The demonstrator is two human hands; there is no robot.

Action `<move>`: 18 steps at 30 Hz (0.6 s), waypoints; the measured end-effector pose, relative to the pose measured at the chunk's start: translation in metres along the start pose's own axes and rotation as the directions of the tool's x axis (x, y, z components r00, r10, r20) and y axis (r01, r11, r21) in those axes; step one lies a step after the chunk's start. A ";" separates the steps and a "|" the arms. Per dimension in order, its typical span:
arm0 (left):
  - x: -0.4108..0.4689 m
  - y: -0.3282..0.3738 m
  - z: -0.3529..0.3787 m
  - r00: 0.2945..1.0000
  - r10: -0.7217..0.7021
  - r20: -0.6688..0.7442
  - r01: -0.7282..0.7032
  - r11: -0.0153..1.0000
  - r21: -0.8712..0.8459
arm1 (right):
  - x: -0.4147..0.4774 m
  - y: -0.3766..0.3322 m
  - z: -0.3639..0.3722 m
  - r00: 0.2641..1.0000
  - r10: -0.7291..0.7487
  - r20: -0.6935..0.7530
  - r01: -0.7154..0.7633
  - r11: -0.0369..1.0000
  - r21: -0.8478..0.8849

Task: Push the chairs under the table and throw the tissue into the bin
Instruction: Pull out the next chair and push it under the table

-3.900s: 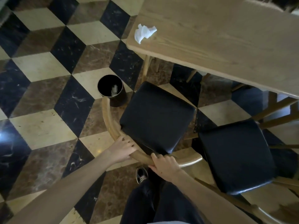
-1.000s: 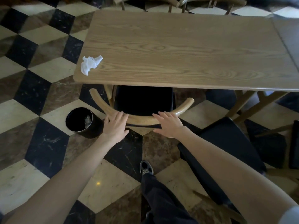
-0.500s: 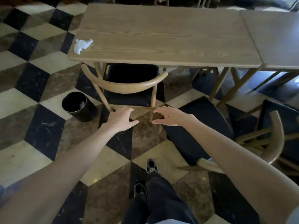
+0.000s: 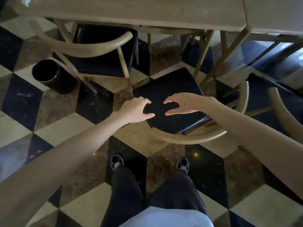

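One wooden chair (image 4: pixel 91 48) with a black seat stands tucked under the wooden table (image 4: pixel 147 12) at the upper left. A second chair (image 4: pixel 188 138) with a black seat stands out from the table, right in front of me, its curved back nearest my legs. My left hand (image 4: pixel 136 110) and my right hand (image 4: pixel 183 104) hover open above its seat, fingers apart, touching nothing. The white tissue (image 4: pixel 26 0) barely shows on the table's far left corner. The black bin (image 4: pixel 49 76) stands on the floor left of the tucked chair.
A third chair (image 4: pixel 282 105) stands out from the adjoining table (image 4: pixel 275 13) at the right. The floor is a black, cream and brown diamond pattern. My two feet (image 4: pixel 149 163) stand just behind the second chair.
My hands have left the first chair, which is now under the table, and moved right over the second chair's seat. My view has dropped lower and shifted right.
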State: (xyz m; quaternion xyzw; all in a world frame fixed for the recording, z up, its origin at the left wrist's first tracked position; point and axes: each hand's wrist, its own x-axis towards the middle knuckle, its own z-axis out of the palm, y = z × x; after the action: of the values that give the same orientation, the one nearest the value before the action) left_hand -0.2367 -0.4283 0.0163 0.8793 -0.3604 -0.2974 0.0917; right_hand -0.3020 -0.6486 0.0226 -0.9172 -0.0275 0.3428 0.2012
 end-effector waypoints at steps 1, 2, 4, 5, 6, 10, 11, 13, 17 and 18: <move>0.006 0.018 0.013 1.000 0.003 0.018 -0.002 1.000 -0.010 | -0.010 0.020 0.006 1.000 -0.005 0.012 0.005 1.000 -0.005; 0.013 0.039 0.027 0.999 0.005 0.038 -0.004 1.000 -0.023 | -0.021 0.042 0.012 0.999 -0.006 0.033 0.007 1.000 -0.008; 0.023 0.079 0.053 0.998 0.003 0.062 0.000 0.998 -0.056 | -0.040 0.085 0.024 0.997 -0.012 0.071 0.013 1.000 -0.016; 0.025 0.095 0.063 0.997 0.011 0.075 -0.005 0.997 -0.078 | -0.047 0.103 0.028 0.996 -0.018 0.085 0.020 0.999 -0.026; 0.028 0.113 0.074 0.994 0.024 0.104 -0.014 0.995 -0.097 | -0.057 0.123 0.032 0.994 -0.023 0.103 0.026 0.999 -0.032; 0.032 0.163 0.110 0.968 0.115 0.225 -0.105 0.993 -0.055 | -0.087 0.183 0.045 0.979 -0.014 0.205 0.025 0.998 -0.052; 0.034 0.174 0.118 0.964 0.122 0.236 -0.119 0.993 -0.028 | -0.093 0.196 0.047 0.974 -0.013 0.225 0.026 0.998 -0.056; 0.035 0.182 0.129 0.969 0.139 0.207 -0.147 0.989 0.025 | -0.097 0.206 0.054 0.977 -0.056 0.206 0.083 0.989 -0.125; 0.040 0.183 0.134 0.972 0.174 0.155 -0.187 0.980 0.074 | -0.096 0.218 0.063 0.968 -0.221 0.121 0.246 0.932 -0.265; 0.042 0.182 0.133 0.973 0.171 0.157 -0.183 0.981 0.067 | -0.095 0.219 0.063 0.963 -0.241 0.120 0.266 0.915 -0.303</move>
State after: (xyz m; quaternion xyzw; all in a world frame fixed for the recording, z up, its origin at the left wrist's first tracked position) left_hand -0.3962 -0.5816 -0.0416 0.8217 -0.4552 -0.3386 0.0546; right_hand -0.4341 -0.8454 -0.0466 -0.9116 -0.2088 0.3416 0.0930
